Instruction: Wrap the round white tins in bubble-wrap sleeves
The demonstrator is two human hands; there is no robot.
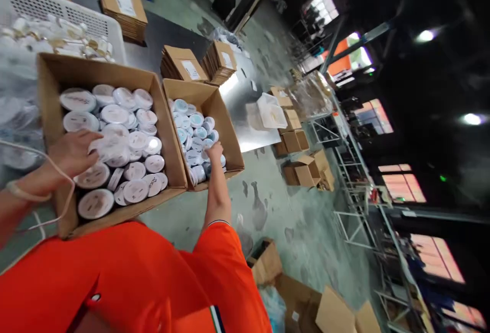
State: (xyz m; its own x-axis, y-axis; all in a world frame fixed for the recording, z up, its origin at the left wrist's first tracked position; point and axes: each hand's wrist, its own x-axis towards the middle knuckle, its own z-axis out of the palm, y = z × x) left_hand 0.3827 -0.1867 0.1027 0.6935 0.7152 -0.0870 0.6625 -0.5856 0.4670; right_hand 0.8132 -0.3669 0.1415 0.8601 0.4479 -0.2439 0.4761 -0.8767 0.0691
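Note:
My left hand (74, 157) reaches into the larger cardboard box (176, 162), its fingers closed on a blurred, translucent plastic-wrapped item (111, 147). Under and around it lie many flat round white pieces (115, 113) with printed faces, stacked loosely. My right hand (215, 152) is down in the smaller cardboard box (229, 142) alongside, among small round white and pale-blue printed pieces (196, 119). Its fingers are bent together against the pieces; what they grip is hidden. A white cord (57, 164) runs across by my left wrist.
A white perforated crate (88, 19) of small white and gold parts stands behind the larger box. Stacks of flattened cartons (122, 4) and a white plastic tray (271, 111) sit on the dark table (164, 29). Open cartons (306, 170) lie on the floor to the right.

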